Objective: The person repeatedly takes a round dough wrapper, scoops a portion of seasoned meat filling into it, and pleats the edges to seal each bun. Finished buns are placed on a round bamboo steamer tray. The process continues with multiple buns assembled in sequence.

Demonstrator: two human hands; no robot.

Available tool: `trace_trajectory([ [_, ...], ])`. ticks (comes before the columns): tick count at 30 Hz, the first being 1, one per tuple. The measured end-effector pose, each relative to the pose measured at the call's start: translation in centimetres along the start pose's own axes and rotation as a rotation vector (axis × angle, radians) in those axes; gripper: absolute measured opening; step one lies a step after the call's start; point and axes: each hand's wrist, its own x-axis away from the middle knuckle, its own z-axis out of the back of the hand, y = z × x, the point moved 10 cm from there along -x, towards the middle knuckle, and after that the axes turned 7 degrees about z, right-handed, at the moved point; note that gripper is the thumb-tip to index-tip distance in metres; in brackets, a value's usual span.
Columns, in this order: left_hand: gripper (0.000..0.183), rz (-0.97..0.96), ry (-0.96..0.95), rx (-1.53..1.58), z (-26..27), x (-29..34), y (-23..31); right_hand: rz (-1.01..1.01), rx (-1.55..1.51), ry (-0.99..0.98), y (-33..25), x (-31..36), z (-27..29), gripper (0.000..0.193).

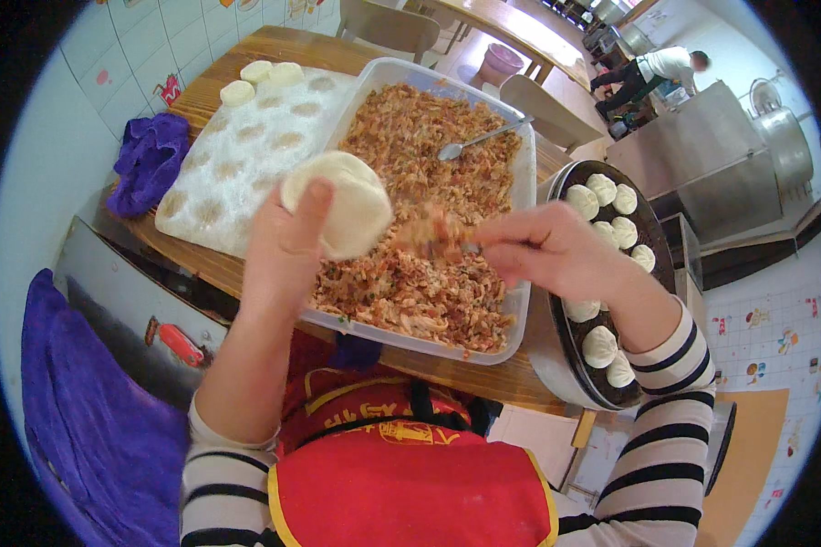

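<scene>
My left hand [287,242] holds up a round, flat dough wrapper [354,205], with the thumb lying over it. Below and beside it stands a translucent plastic tub [517,319] filled with chopped reddish-brown filling [447,305]. Over the tub, my right hand [556,251] has its fingers pinched together. A clump of filling [433,232] is at their tips, just right of the wrapper; motion blur hides what tool, if any, carries it. A metal spoon [483,139] rests on the filling at the far right of the tub.
A floured white board [255,178] bears dough discs [237,93] at its far end. Right of the tub, pleated buns [599,347] sit on a round dark steamer tray [643,292]. A purple cloth [148,164] lies left. Another person [652,73] bends down in the background.
</scene>
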Motion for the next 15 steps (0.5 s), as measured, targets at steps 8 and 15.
trace_trajectory([
  [8,0.039,-0.018,0.046,-0.193,-1.4,0.5,0.1,0.350,0.969,0.182,-6.3,-1.8,0.9,0.022],
  [15,0.033,0.151,0.040,0.107,1.4,-1.2,-1.0,0.615,1.055,-0.111,-4.3,-2.7,-7.1,0.042],
])
